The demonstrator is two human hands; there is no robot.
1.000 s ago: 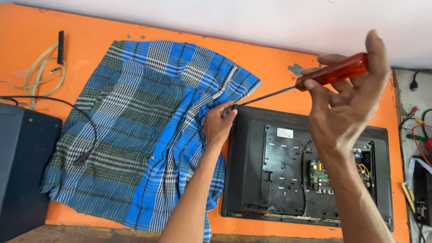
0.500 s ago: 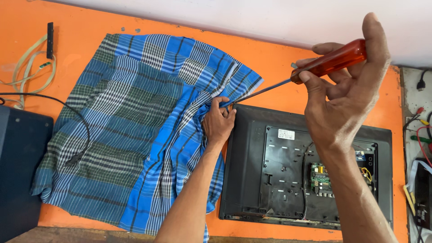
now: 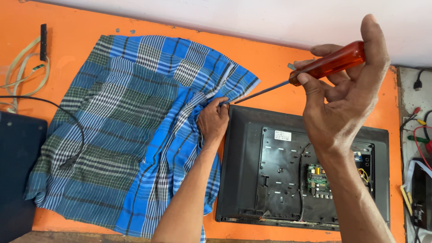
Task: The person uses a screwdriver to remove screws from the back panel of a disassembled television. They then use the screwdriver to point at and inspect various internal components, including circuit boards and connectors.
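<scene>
Your right hand (image 3: 346,99) grips the red-handled screwdriver (image 3: 310,72), fingers wrapped around the handle, its tip at the monitor's (image 3: 243,171) upper-left corner. Your left hand (image 3: 213,121) rests there with fingertips pinched at the tip. The monitor lies face down near the orange tabletop's (image 3: 279,63) front edge, beside the blue checked cloth (image 3: 130,126).

Bright, even light; colours saturated. Soft shadow under right hand (image 3: 346,96) on the orange table (image 3: 90,27) (no glare). Focus sharp throughout; slight stretch at edges.
</scene>
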